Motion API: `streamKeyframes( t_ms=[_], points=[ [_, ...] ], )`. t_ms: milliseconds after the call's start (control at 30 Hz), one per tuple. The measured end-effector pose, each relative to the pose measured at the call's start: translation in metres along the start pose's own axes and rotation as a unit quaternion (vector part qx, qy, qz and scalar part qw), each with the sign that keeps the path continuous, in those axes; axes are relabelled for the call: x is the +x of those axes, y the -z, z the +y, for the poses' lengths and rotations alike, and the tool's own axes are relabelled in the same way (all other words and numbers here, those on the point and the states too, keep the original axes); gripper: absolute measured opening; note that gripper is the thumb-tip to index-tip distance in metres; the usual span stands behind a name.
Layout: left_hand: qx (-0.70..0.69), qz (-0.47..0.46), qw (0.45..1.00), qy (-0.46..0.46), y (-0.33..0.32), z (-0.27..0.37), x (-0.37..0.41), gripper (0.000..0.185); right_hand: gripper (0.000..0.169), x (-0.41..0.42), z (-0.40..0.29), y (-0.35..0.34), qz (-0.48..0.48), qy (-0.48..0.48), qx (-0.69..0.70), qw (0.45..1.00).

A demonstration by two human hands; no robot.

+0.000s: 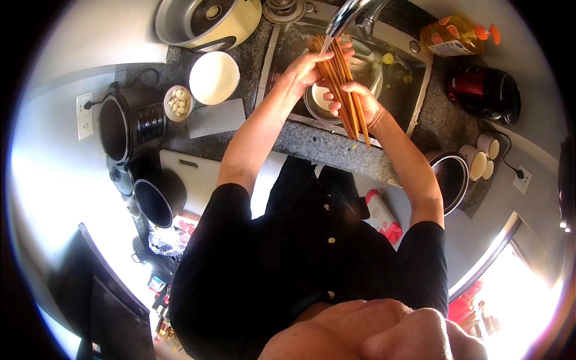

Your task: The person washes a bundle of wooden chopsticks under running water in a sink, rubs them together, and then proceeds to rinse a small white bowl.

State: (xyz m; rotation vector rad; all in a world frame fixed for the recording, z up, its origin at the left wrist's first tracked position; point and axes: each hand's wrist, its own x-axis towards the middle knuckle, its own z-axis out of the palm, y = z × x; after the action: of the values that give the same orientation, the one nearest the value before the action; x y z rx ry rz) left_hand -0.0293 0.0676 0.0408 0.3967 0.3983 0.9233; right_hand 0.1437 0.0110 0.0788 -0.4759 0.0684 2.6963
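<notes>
A bundle of brown chopsticks [340, 85] lies slantwise across both my hands, over the sink [427, 90]. My left hand [310, 67] is closed around the upper part of the bundle, just under the chrome faucet [348, 15], from which water runs onto the chopsticks. Lower down, my right hand [365, 105] grips the same bundle with the thumb on top. Beneath the hands, a round metal-rimmed vessel [309, 105] and a clear bowl [380, 76] are in the sink, partly hidden. Yellow scraps [388, 58] are near the bowl.
Left of the sink are a rice cooker body [245, 22], a white bowl [214, 78], a small bowl of garlic cloves [178, 103] and an electric cooker [130, 121]. On the right stand an orange soap bottle [450, 36], a black-red appliance [481, 92], a pot [450, 182] and several cups [474, 164].
</notes>
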Motion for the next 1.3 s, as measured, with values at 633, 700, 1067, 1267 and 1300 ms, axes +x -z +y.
streamKeyframes(
  t_ms=[633, 700, 1067, 1267, 1300],
  points=[
    [0.042, 0.033, 0.986, 0.157, 0.049, 0.026, -0.003, 0.041, 0.052, 0.019, 0.0, -0.003, -0.006, 0.018, -0.06, 0.998],
    [0.05, 0.053, 0.982, 0.176, 0.052, 0.028, -0.004, 0.029, 0.056, 0.024, 0.0, -0.01, 0.0, 0.015, -0.069, 0.998],
    [0.116, 0.229, 0.935, 0.245, 0.1, 0.025, 0.036, 0.04, 0.014, 0.077, -0.02, 0.001, -0.016, -0.013, 0.203, 0.979],
    [-0.078, 0.037, 0.982, 0.169, 0.125, 0.037, 0.035, 0.045, 0.009, 0.142, -0.054, 0.012, 0.057, 0.128, 0.104, 0.985],
    [-0.057, 0.118, 0.977, 0.169, 0.106, 0.036, 0.037, 0.046, 0.009, 0.147, -0.059, 0.017, 0.064, 0.16, 0.148, 0.974]
  ],
)
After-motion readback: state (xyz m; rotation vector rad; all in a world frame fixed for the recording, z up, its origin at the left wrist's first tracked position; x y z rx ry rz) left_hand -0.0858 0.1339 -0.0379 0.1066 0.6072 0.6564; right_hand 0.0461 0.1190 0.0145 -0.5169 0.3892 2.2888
